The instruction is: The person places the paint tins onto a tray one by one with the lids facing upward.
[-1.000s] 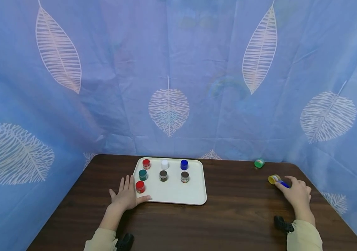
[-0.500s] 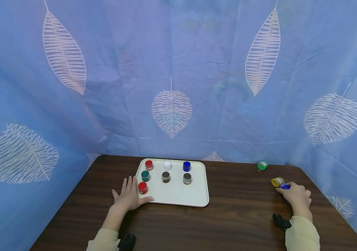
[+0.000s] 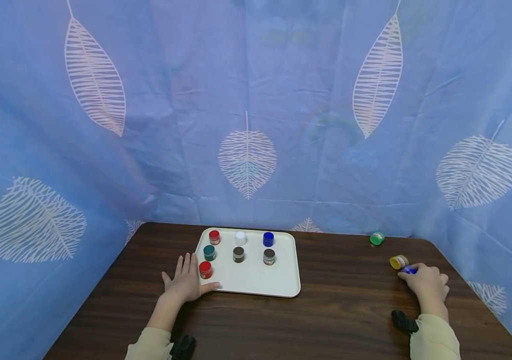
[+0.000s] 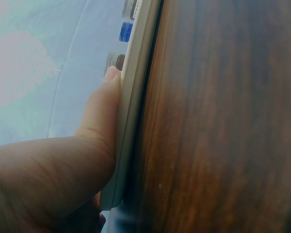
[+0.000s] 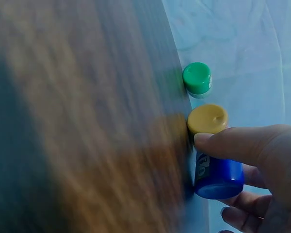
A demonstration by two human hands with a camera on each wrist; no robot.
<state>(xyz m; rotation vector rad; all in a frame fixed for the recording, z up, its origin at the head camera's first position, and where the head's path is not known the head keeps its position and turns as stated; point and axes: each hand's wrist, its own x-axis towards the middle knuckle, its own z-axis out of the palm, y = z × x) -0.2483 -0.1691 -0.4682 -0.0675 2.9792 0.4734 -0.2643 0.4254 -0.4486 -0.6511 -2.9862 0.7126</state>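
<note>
Nearest: two pale sleeves, a black wrist device by each, over the dark wood surface. Left hand lies at the white tray's near left corner, fingers spread and straight along the left side, thumb along the near edge; it grips no jar. Right hand, well off to the right of the tray, has thumb and fingers around the loose blue jar, which lies on its side at the surface. Thumb tip covers the join with the yellow jar, also on its side; cannot tell if the two jars touch.

Tray, near to far: one red jar at left; then a dark green jar and two dark-lidded jars; back row has another red jar, a white jar and an upright blue jar. Beyond the yellow one, a green jar near the far edge. Blue leaf-print cloth behind.

Step, my read: grasping the loose blue one while the tray is steadied. Next move calls for a firm pinch, a lift without nudging yellow, and a turn upright to match the tray rows.
</note>
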